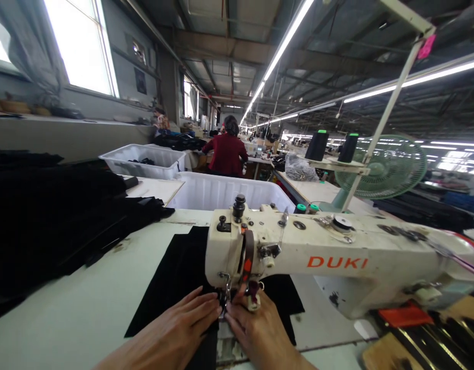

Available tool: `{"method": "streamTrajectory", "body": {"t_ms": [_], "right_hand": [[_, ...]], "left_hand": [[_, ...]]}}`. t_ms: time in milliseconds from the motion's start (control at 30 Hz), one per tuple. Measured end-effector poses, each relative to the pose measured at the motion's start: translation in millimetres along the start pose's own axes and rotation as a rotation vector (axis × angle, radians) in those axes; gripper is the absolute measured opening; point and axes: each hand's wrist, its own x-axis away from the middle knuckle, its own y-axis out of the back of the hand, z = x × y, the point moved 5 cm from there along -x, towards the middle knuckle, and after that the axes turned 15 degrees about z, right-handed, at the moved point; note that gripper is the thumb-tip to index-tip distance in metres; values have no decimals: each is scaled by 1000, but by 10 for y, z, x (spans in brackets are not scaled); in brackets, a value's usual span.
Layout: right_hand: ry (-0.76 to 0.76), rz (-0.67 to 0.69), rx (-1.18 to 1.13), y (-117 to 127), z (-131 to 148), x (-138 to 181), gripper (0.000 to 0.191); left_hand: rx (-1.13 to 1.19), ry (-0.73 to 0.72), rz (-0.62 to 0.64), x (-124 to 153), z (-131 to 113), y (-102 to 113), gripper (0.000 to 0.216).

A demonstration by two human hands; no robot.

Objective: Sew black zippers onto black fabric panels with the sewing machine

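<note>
A white sewing machine [275,246] marked DUKI stands in front of me, with a black fabric piece [171,277] lying under its head. My left hand [186,321] rests on this cloth left of the presser foot [226,298], fingers stretched out and lying flat. Close against the foot's other side, my right hand [256,318] has its fingers bent and drawn together at the cloth; the fingertips are partly hidden. The fabric extends behind the machine head and out to the right.
Dark fabric stacks [48,216] cover the table's left side. Behind the machine are a white plastic bin [237,187], black thread cones [317,146] on a stand and a green fan [383,167]. A person in red [227,154] sits ahead. Zipper-like strips [433,339] lie at lower right.
</note>
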Motion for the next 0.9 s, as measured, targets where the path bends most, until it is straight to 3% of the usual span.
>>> {"method": "streamTrajectory", "body": {"t_ms": [267, 400, 567, 700, 800, 900], "right_hand": [[51, -62, 14, 93, 31, -30, 13], [50, -51, 12, 99, 43, -37, 13], [14, -27, 28, 100, 31, -42, 21], [12, 36, 70, -19, -73, 13, 26], [101, 88, 220, -119, -182, 79, 28], [297, 50, 372, -118, -229, 96, 25]], "left_hand": [[-152, 28, -20, 22, 16, -53, 66], [-106, 49, -15, 46, 37, -80, 64], [2, 74, 93, 27, 64, -134, 59], [70, 100, 130, 50, 62, -107, 58], [100, 99, 96, 99, 50, -79, 50], [96, 74, -13, 148, 53, -73, 44]]}}
